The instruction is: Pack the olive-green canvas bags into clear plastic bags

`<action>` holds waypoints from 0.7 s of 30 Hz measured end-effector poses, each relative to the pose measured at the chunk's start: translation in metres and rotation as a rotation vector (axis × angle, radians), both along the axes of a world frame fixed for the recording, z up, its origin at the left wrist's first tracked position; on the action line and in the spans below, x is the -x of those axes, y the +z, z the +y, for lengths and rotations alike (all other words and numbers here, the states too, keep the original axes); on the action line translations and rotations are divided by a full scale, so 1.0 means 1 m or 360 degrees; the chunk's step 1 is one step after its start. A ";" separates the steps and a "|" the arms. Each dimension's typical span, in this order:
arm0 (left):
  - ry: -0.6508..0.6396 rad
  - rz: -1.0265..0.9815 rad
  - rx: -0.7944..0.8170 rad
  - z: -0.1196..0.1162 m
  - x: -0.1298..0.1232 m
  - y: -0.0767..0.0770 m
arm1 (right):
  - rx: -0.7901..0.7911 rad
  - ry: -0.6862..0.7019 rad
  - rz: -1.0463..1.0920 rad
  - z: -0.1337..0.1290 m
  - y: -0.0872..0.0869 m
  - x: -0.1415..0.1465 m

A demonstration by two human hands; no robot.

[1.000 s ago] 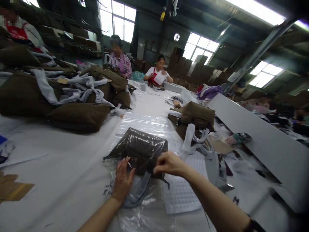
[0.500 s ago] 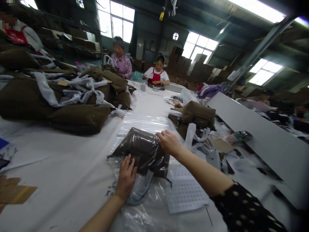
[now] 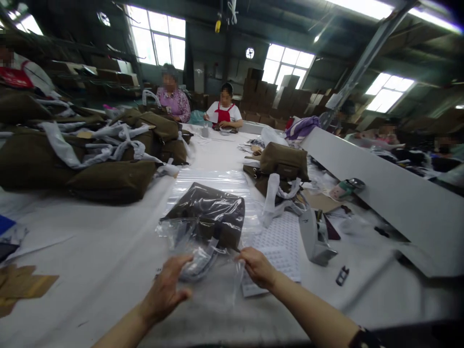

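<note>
In front of me an olive-brown handbag [image 3: 212, 208] lies on the white table, inside a clear plastic bag [image 3: 226, 278]. Its wrapped handle [image 3: 203, 263] points toward me. My right hand [image 3: 257, 267] pinches the edge of the plastic bag at the handbag's near right corner. My left hand [image 3: 167, 290] is at the near left of the plastic, thumb and fingers apart, with nothing visible in it. Whether its fingertips touch the plastic I cannot tell. More flat clear plastic bags [image 3: 235, 180] lie under and behind the handbag.
Several olive handbags [image 3: 108, 179] are piled at left, others [image 3: 284, 162] at right. A tape dispenser [image 3: 315, 237], printed sheets [image 3: 277, 237] and a bottle [image 3: 346, 188] are at right. Cardboard pieces [image 3: 25, 287] lie at left. Co-workers [image 3: 224, 113] work at the far end. A white board [image 3: 384, 193] borders the right.
Both hands have come off the handbag toward me. The right one now grips the plastic bag's edge, and the plastic is drawn over the handle. My view has turned slightly to the right.
</note>
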State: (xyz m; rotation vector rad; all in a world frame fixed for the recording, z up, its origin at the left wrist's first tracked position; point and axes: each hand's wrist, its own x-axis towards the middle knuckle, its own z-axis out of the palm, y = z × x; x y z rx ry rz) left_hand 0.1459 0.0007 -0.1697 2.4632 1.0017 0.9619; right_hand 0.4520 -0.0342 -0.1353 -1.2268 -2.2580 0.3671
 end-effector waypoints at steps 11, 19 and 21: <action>0.0812 -0.0546 0.0958 -0.043 0.027 0.004 | -0.0106 -0.0386 0.0579 -0.009 0.001 0.049; 0.1114 -0.0428 0.0892 -0.026 0.072 0.005 | 0.0316 -0.0725 0.0331 -0.004 0.005 0.095; 0.0976 -0.0491 0.0544 -0.009 0.061 0.024 | 0.0296 -0.0748 0.0308 -0.003 0.001 0.099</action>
